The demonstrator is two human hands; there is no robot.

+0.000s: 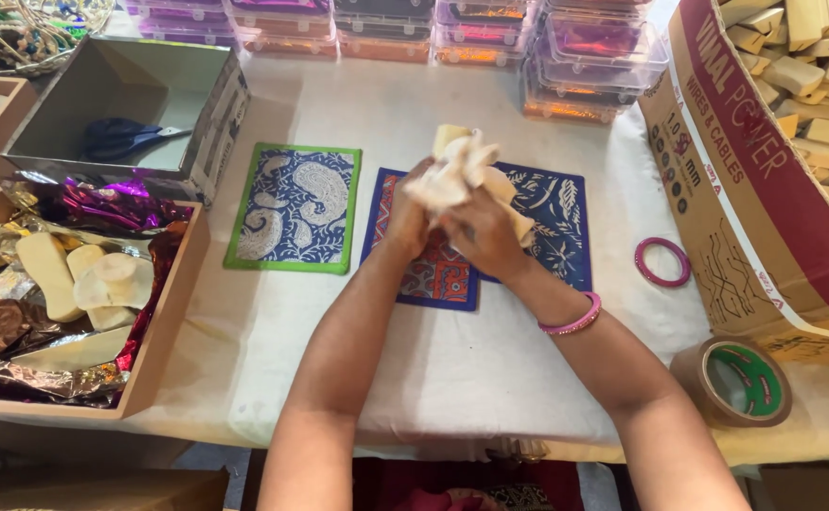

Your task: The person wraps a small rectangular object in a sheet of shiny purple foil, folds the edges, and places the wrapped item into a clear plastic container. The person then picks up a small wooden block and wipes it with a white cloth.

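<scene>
Both my hands meet above the middle of the table. My left hand (409,220) and my right hand (484,237) together grip a pale wooden block (507,192) that is partly covered by a crumpled cream cloth (454,170). The block sticks out above and to the right of my fingers. A pink bangle (575,323) sits on my right wrist. Under my hands lie two printed fabric mats, one red and blue (433,276), one dark blue (558,227).
A green-edged blue paisley mat (293,206) lies to the left. A grey box holds scissors (123,137). A wooden tray (164,326) carries foil and pale blocks. At right are a pink ring (661,262), a tape roll (742,380), and a cardboard carton (746,199) of wooden blocks. Plastic boxes (490,28) line the back.
</scene>
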